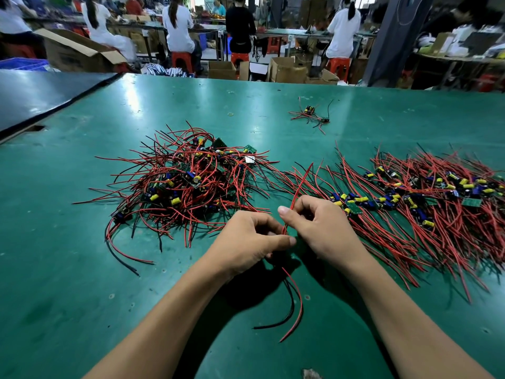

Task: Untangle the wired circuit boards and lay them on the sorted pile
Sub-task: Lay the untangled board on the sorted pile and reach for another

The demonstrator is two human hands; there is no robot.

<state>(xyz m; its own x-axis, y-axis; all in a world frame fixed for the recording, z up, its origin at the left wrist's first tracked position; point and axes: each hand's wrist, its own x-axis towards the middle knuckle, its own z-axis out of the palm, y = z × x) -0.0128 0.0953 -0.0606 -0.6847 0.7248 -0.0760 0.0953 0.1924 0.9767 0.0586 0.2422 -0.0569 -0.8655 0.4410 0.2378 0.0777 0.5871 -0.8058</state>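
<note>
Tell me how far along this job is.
Done: combed row of red-wired green circuit boards at right. In hand: left hand and right hand pinch one set of red and black wires. Left: big tangled heap of wired boards, plus small cluster farther back.

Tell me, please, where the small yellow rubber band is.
In the head view, the small yellow rubber band lies on the green table, beyond the tangled pile of red-wired circuit boards, left of the stray wired bundle.

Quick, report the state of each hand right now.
Left hand: closed, gripping the red and black wires that hang below it.
Right hand: closed, pinching a red wire that sticks up between thumb and forefinger.
</note>
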